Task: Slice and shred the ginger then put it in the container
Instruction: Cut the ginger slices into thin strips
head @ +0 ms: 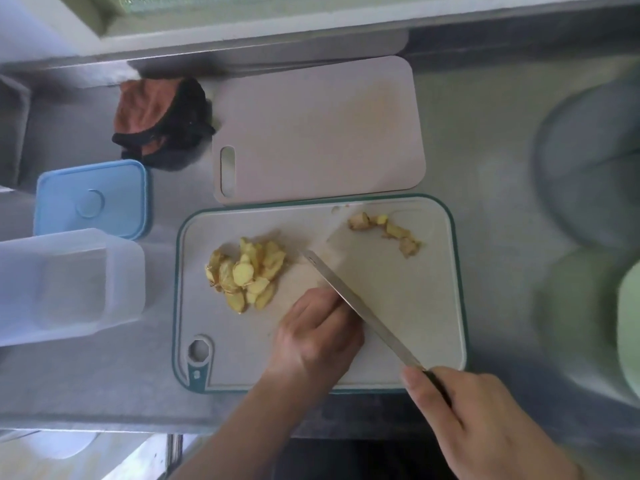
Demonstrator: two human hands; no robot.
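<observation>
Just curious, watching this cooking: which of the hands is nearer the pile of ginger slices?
Left. The left hand rests on the cutting board just right of the ginger slices. The right hand grips the knife handle off the board's near edge.

board (408, 306): off-white, teal rim and handle trim
second board (322, 133): plain pale beige-pink
ginger slices (247, 273): pale yellow, tan edges
trimmings (388, 230): tan and yellow
lid (91, 199): light blue
container (65, 285): clear, frosted (no pattern)
cloth (159, 123): rust orange, black border
blade (360, 308): grey steel
counter (485, 202): dull grey
</observation>
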